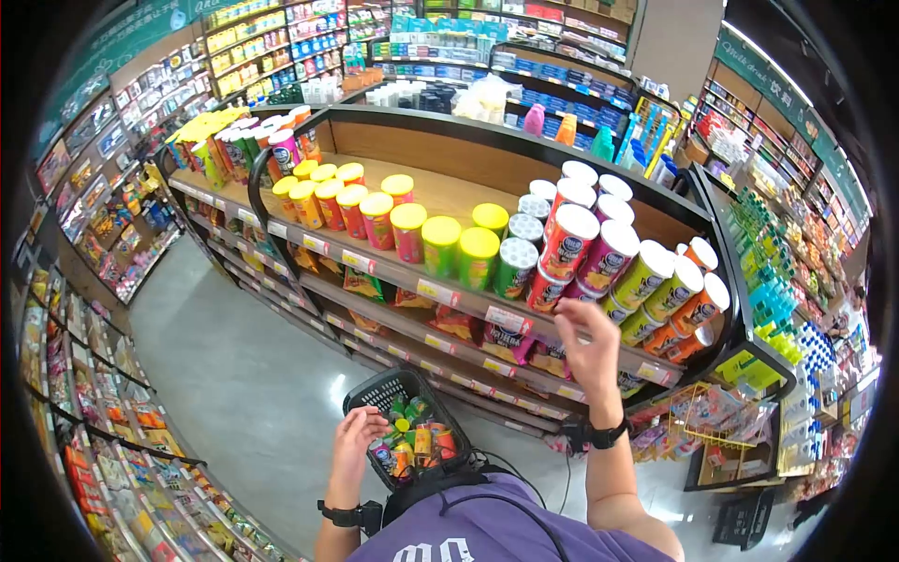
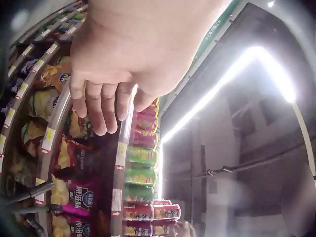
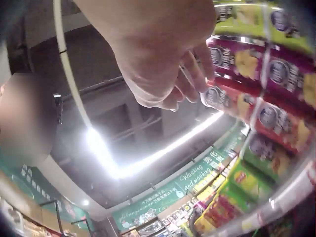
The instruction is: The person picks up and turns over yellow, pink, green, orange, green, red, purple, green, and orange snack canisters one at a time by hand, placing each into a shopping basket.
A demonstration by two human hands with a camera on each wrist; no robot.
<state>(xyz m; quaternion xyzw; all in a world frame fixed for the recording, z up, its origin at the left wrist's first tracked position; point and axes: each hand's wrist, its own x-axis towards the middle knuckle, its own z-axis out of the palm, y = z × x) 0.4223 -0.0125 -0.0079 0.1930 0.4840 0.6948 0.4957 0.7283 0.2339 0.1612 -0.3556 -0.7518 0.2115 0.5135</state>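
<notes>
My right hand (image 1: 590, 351) is raised at the shelf's front edge, fingers bent and holding nothing, close to the stacked red cans (image 1: 569, 242). In the right wrist view the fingertips of the right hand (image 3: 163, 59) are beside the end of a red can (image 3: 219, 98); whether they touch is unclear. Low at the left, my left hand (image 1: 353, 445) hangs with loosely bent fingers next to the black basket (image 1: 361, 395), which holds several cans and packs (image 1: 423, 440). The left wrist view shows the left hand (image 2: 128, 64) empty, fingers relaxed.
Yellow-lidded cans (image 1: 376, 220) line the top shelf (image 1: 431, 183), with purple, green and orange cans towards its right end. Bagged snacks (image 1: 506, 342) lie on the shelf below. Another snack rack (image 1: 122, 450) runs along the left, and grey floor (image 1: 234, 347) lies between them.
</notes>
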